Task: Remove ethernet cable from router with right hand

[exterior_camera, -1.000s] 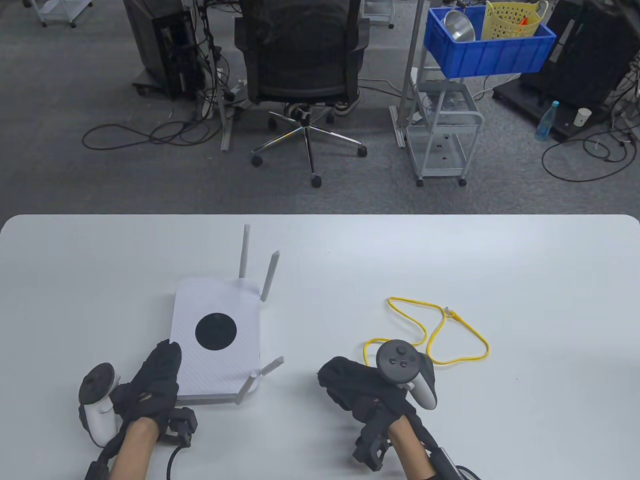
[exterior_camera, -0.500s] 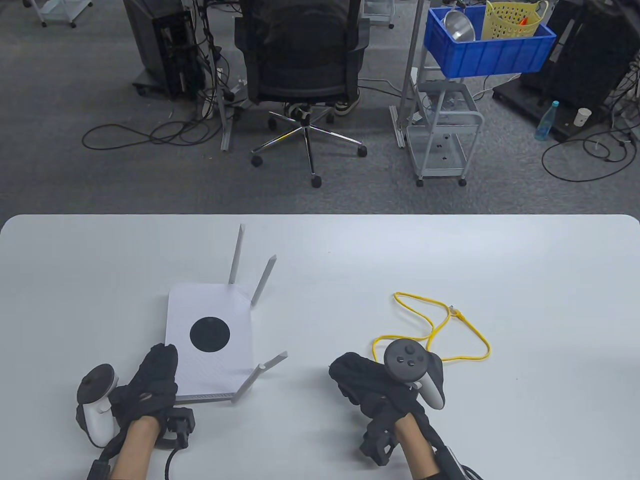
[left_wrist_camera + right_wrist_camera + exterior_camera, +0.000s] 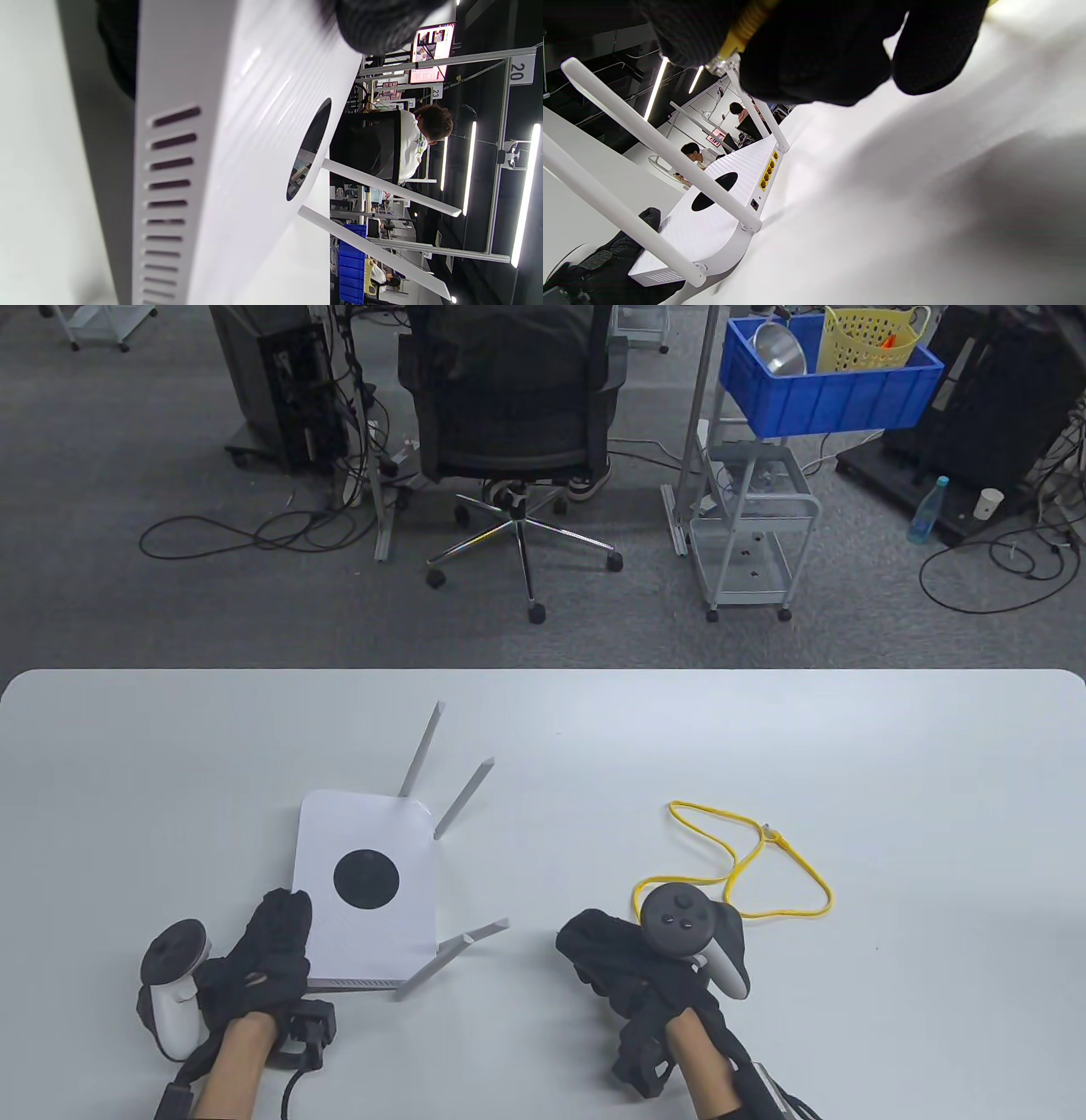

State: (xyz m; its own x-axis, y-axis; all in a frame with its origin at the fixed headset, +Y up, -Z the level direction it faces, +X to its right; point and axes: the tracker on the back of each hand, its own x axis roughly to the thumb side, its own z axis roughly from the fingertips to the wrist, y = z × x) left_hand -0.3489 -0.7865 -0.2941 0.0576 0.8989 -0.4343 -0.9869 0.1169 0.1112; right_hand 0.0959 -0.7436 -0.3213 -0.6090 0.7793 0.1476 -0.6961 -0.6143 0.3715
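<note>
The white router with a black disc and several antennas lies flat at the table's left front. My left hand grips its near left corner; in the left wrist view a fingertip presses on the router's top. My right hand is to the router's right, apart from it, and pinches one end of the yellow ethernet cable. In the right wrist view the cable ends in a clear plug hanging free of the router's yellow ports. The cable's other plug lies loose on the table.
The cable loops on the white table to the right of my right hand. Beyond the far table edge are an office chair and a cart with a blue bin.
The router has turned under my left hand, its antennas swinging to the right. My right hand shifted slightly right with the cable end, then stayed about still.
</note>
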